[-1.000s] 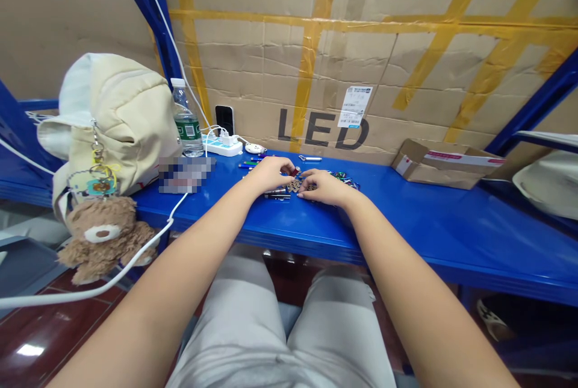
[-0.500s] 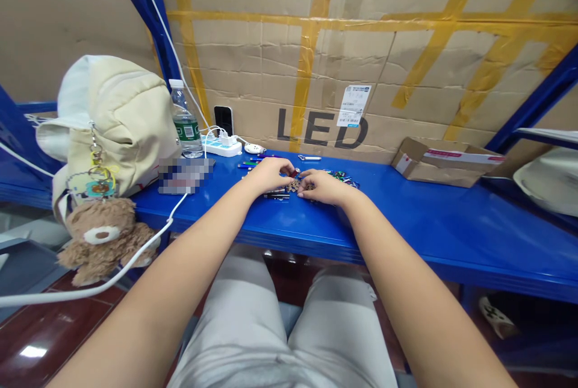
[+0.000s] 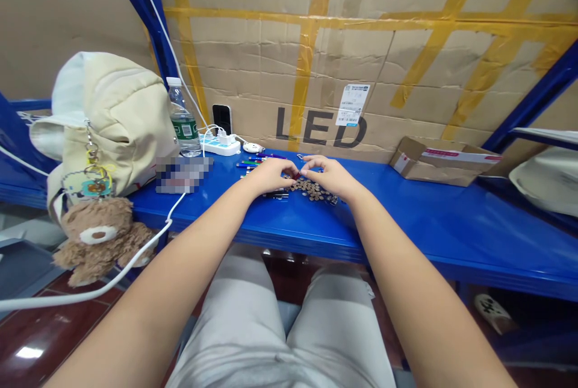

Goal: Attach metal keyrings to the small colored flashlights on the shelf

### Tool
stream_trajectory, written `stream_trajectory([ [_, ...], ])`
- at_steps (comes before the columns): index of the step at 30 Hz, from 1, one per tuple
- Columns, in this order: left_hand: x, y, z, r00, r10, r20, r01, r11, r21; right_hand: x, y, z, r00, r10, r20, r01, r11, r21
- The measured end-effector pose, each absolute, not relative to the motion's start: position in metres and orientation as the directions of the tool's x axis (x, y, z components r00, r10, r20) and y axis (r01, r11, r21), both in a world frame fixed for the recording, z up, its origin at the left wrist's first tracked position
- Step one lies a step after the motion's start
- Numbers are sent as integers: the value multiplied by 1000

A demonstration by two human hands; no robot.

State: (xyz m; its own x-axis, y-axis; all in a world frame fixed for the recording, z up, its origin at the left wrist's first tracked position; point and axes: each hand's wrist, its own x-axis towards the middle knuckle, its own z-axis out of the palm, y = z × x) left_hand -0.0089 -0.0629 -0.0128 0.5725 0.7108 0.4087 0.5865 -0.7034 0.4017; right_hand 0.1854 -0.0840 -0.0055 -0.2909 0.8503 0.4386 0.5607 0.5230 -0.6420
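My left hand (image 3: 271, 175) rests on the blue shelf with its fingertips curled by a tiny red piece (image 3: 295, 176). My right hand (image 3: 324, 177) arches beside it, fingers spread, just above a heap of small round brown-and-metal discs (image 3: 313, 190). Whether the left fingers grip the red piece, I cannot tell. Thin metal rods (image 3: 275, 195) lie under my left palm's edge. Several coloured pens or slim tubes (image 3: 257, 160) lie behind that hand.
The blue steel shelf (image 3: 406, 219) runs across, backed by taped cardboard printed LED (image 3: 320, 127). To the left stand a water bottle (image 3: 184, 123), power strip (image 3: 220, 146), cream backpack (image 3: 112, 117) and teddy bear (image 3: 99, 237). A flattened cardboard box (image 3: 436, 162) lies right.
My right hand has moved back and up from the heap, toward my left fingertips, leaving more of the discs showing. The heap now looks wider. The view has shifted slightly.
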Motion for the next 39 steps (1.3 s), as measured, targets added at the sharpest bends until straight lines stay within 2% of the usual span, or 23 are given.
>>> stream_trajectory([
  [4,-10,-62,-13,551,728,408,588,-686,429,188,-82,-5,-215,847,486,538,518,-665],
  [7,-10,-60,-15,525,746,409,601,-665,443,192,-84,-3,-220,843,490,629,507,-590],
  [12,-11,-57,-16,486,763,427,612,-645,457,196,-91,0,-383,884,267,795,463,-393],
  [14,-11,-56,-17,485,761,430,611,-647,456,197,-91,-1,-397,897,192,828,441,-348],
  [17,-11,-55,-17,485,760,432,621,-647,442,199,-89,-4,-409,899,157,842,438,-314],
  [27,-11,-57,-17,497,762,415,635,-645,425,192,-90,-7,-480,868,127,795,491,-355],
  [35,-11,-56,-18,501,761,413,636,-647,420,191,-87,-11,-541,808,231,729,588,-351],
  [39,-11,-55,-18,507,759,409,634,-650,420,186,-86,-14,-538,814,217,730,579,-362],
])
